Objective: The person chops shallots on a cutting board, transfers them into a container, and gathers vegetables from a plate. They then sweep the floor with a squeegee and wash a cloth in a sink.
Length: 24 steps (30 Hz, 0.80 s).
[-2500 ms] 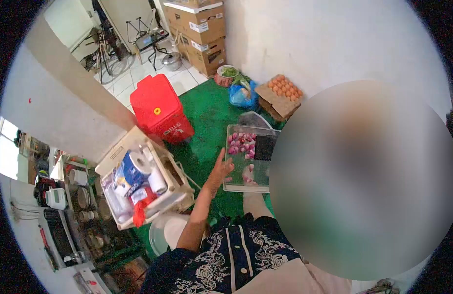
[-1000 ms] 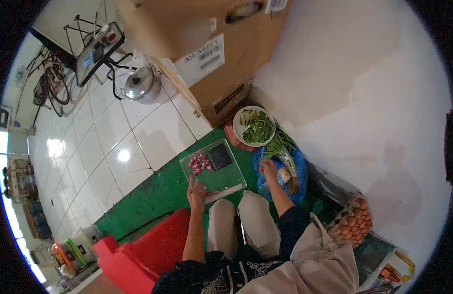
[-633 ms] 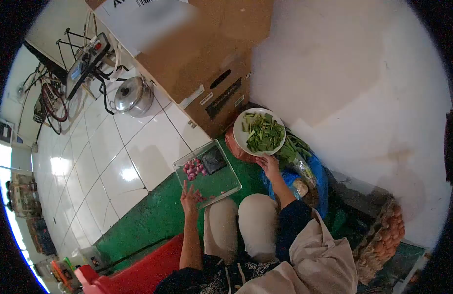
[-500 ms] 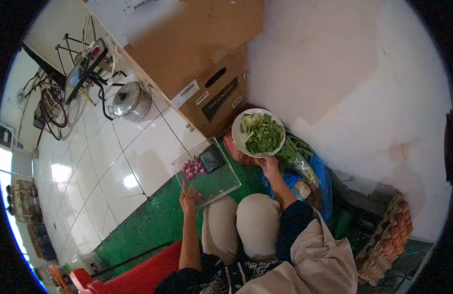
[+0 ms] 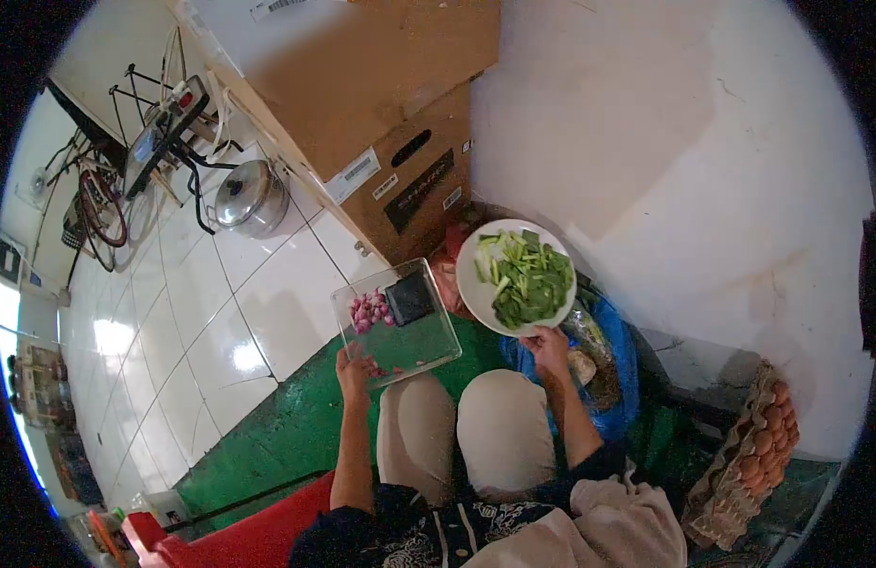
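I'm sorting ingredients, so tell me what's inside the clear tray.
The tray holds shallots, a black block and, near the left hand, small reddish pieces. Anything under the black block is covered and cannot be seen.

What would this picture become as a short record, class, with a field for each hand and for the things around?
left hand: left hand, fingers at the near left corner of a clear tray, grip unclear
tray contents: shallots; black container
right hand: right hand, gripping the near rim of a white plate
plate contents: cut leafy greens
right of the knees: blue plastic bag; eggs in a cardboard egg tray
beyond: lidded metal pot on white floor tiles; cardboard box
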Tool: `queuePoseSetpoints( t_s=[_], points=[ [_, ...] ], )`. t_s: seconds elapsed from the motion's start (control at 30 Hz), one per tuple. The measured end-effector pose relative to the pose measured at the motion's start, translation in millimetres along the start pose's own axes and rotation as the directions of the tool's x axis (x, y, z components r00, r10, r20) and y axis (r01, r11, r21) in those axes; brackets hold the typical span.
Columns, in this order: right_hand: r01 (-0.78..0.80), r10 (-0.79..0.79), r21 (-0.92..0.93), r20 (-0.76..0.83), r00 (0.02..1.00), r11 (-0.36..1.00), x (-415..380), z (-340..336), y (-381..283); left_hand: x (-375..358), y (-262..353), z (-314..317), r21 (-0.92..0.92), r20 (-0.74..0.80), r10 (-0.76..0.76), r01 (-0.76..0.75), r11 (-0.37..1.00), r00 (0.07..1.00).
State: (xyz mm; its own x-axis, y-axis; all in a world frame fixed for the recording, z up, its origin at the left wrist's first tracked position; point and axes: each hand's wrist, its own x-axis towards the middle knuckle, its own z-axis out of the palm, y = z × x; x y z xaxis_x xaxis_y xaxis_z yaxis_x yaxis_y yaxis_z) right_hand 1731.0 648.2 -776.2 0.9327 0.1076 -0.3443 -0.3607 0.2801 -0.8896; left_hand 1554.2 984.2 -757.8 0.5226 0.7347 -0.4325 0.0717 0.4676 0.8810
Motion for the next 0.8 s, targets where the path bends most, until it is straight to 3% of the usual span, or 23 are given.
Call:
queuePoseSetpoints(
  t_s=[0.03, 0.1, 0.13, 0.23, 0.3, 0.37, 0.43, 0.5, 0.63, 0.7, 0.73, 0.8],
  points=[
    [0.162, -0.160, -0.190, 0.028, 0.987, 0.968, 4.1, -36.2, 23.4, -0.9, 7.2, 4.5, 0.068, 0.029, 0.009, -0.011, 0.998, 1.000],
    [0.102, -0.108, -0.086, -0.077, 0.991, 0.991, -11.4, -46.5, 4.2, -2.3, 21.5, 16.2, 0.141, 0.088, 0.001, -0.014, 0.990, 0.996],
    [-0.093, 0.134, 0.229, -0.170, 0.976, 0.969, -33.9, -38.0, -33.9, -4.3, 25.7, 25.8, 0.148, 0.119, -0.014, -0.004, 0.989, 0.993],
    [0.020, 0.020, 0.135, -0.290, 0.957, 0.991, -56.9, -56.5, -48.0, 7.6, 18.3, 56.1, 0.281, 0.175, -0.001, -0.049, 0.959, 0.985],
    [-0.001, 0.035, 0.110, -0.303, 0.952, 0.994, -65.6, -67.5, -54.4, 24.4, 6.2, 80.2, 0.399, 0.221, 0.039, -0.127, 0.908, 0.974],
    [0.003, 0.046, 0.149, -0.327, 0.944, 0.989, -72.3, -70.3, -60.9, 51.0, -12.1, 105.1, 0.505, 0.289, 0.085, -0.227, 0.833, 0.954],
    [0.040, 0.009, 0.137, -0.339, 0.941, 0.990, -77.0, -68.2, -60.8, 101.1, -44.8, 120.3, 0.716, 0.460, 0.063, -0.412, 0.564, 0.886],
    [0.066, -0.017, 0.127, -0.351, 0.936, 0.990, -82.7, -67.4, -64.5, 140.0, -68.4, 142.0, 0.751, 0.523, 0.055, -0.490, 0.442, 0.851],
    [0.069, -0.028, 0.128, -0.293, 0.956, 0.989, -85.7, -64.4, -70.3, 206.6, -116.7, 194.2, 0.695, 0.489, 0.142, -0.483, 0.533, 0.860],
    [0.029, 0.002, 0.111, -0.267, 0.964, 0.993, -87.3, -60.0, -76.4, 213.9, -111.0, 215.3, 0.708, 0.598, 0.128, -0.596, 0.380, 0.791],
    [0.011, 0.018, 0.110, -0.254, 0.967, 0.994, -86.2, -58.3, -74.1, 212.1, -95.5, 220.1, 0.693, 0.691, 0.072, -0.688, 0.216, 0.719],
    [-0.032, 0.055, 0.109, -0.222, 0.973, 0.994, -75.6, -58.9, -55.7, 203.4, -77.4, 221.5, 0.660, 0.740, -0.012, -0.723, 0.204, 0.672]
  ],
)
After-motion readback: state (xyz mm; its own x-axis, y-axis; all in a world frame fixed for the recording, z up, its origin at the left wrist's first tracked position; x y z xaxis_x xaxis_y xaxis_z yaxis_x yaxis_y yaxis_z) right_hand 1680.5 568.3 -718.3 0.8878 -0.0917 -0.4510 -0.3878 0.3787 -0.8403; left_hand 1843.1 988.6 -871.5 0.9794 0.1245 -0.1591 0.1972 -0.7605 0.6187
